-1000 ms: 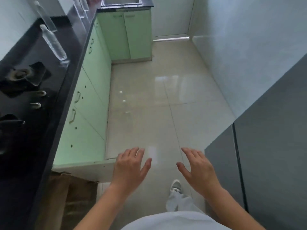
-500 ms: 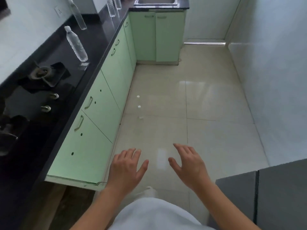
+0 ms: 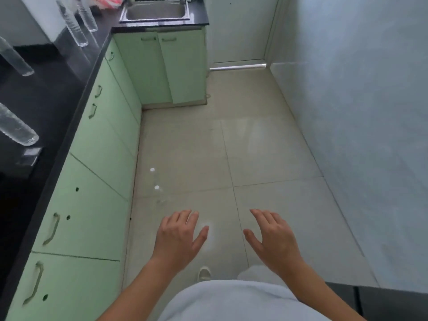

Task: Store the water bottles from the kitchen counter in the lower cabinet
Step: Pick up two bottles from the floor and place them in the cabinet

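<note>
We are looking down a narrow home kitchen, as we can tell from the black counter (image 3: 69, 72) running above pale green lower cabinets (image 3: 97, 163) with handles, the steel sink (image 3: 155, 13) at the far end and the tiled floor (image 3: 266, 154).

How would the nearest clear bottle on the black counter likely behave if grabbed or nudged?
The bottle is tall and narrow, so a push up high would probably tip it. Once down, its round body would likely roll on the smooth counter. Its clear, rippled wall looks like thin plastic that may give under a squeeze. How full it is cannot be told.
</note>
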Demonstrator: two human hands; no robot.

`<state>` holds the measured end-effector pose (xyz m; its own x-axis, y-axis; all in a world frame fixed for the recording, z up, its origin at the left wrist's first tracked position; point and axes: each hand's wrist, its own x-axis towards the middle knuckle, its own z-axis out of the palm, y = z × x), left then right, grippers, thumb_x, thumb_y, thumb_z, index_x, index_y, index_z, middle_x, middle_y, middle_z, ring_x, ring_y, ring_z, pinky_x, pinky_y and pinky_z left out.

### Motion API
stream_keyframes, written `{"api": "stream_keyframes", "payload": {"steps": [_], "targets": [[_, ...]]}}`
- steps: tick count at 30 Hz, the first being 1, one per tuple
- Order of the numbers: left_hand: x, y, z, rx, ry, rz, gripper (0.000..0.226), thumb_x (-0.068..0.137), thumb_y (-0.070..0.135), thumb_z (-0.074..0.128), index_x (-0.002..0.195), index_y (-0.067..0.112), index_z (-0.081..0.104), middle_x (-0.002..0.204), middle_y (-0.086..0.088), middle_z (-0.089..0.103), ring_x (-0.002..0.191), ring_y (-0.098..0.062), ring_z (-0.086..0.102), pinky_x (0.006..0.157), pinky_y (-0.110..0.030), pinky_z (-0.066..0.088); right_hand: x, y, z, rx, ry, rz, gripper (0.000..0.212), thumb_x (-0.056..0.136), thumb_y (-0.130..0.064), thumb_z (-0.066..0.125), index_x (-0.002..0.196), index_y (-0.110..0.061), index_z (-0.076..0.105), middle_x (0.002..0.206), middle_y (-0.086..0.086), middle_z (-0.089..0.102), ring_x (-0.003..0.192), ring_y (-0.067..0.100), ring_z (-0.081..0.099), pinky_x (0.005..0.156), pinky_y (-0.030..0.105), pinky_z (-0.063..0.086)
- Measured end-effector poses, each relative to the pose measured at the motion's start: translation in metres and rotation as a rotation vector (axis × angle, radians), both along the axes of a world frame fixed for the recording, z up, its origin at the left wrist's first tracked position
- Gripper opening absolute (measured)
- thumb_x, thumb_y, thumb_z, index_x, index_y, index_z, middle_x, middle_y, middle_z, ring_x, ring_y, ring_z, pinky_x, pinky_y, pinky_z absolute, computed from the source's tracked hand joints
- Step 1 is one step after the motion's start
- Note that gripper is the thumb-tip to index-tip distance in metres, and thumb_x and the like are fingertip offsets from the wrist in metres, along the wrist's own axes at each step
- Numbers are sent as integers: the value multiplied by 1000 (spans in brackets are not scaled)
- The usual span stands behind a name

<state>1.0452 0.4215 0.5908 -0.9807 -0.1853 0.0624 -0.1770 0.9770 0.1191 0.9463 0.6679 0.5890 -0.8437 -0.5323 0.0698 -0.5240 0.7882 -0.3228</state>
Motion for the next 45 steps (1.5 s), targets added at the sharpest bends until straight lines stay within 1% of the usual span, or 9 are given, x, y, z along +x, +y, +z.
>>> {"api": "stream_keyframes", "payload": {"steps": [4,7,13,18,26,29,38,41,45], "targets": [[-87,-5,2,8,46,-89,49,95,53,46,113,14,71,107,-4,73,90,-28,69,76,-40,53,-58,4,-1,-19,-22,-116,56,91,-52,48,128,-13,65,118,-1,70,108,21,63,89,35,56],[-144,-15,-5,8,61,-101,49,95,52,46,112,14,71,107,-4,73,90,-28,69,76,-40,53,-111,-5,-10,-41,-43,-132,54,91,-50,50,128,-13,64,117,-2,69,109,20,63,90,34,54],[-227,-52,-10,-13,8,80,53,95,54,41,112,14,71,108,-5,73,94,-28,69,81,-40,52,-240,-61,-16,-56,-99,32,55,90,-50,49,128,-13,64,117,-1,69,109,22,62,92,35,53],[-257,-89,-1,-21,1,345,54,96,54,39,112,13,70,108,-4,72,91,-28,67,77,-40,51,-325,-142,-5,-35,-73,350,56,90,-51,50,126,-12,66,115,-1,70,106,22,64,86,31,55],[-261,-159,-6,1,-55,671,53,96,55,40,114,16,71,114,-4,71,97,-28,67,76,-39,48,-399,-279,-9,58,-70,716,57,94,-55,46,133,-16,61,128,-3,66,116,23,60,93,36,52],[-286,-196,-14,29,-57,707,54,95,56,40,113,15,71,112,-4,72,95,-29,67,75,-40,49,-425,-321,-14,111,-63,746,57,93,-56,46,133,-18,60,128,-4,65,116,22,60,93,36,52],[-398,-295,-16,84,12,639,56,94,54,42,116,11,71,111,-7,72,95,-31,69,76,-41,54,-513,-411,-4,113,-83,623,57,92,-53,49,129,-12,64,121,0,70,110,25,63,89,36,54],[-406,-320,-15,68,24,701,55,94,54,43,117,12,70,110,-6,72,92,-30,68,74,-40,54,-530,-451,-1,130,-90,680,59,92,-54,47,130,-13,63,122,0,69,111,25,63,91,36,52],[-395,-341,-31,111,-27,891,52,95,55,40,114,15,68,104,-2,70,87,-29,66,71,-39,49,-542,-516,-14,204,-149,850,63,95,-57,42,143,-17,52,137,-1,61,127,23,53,103,35,43]]}}
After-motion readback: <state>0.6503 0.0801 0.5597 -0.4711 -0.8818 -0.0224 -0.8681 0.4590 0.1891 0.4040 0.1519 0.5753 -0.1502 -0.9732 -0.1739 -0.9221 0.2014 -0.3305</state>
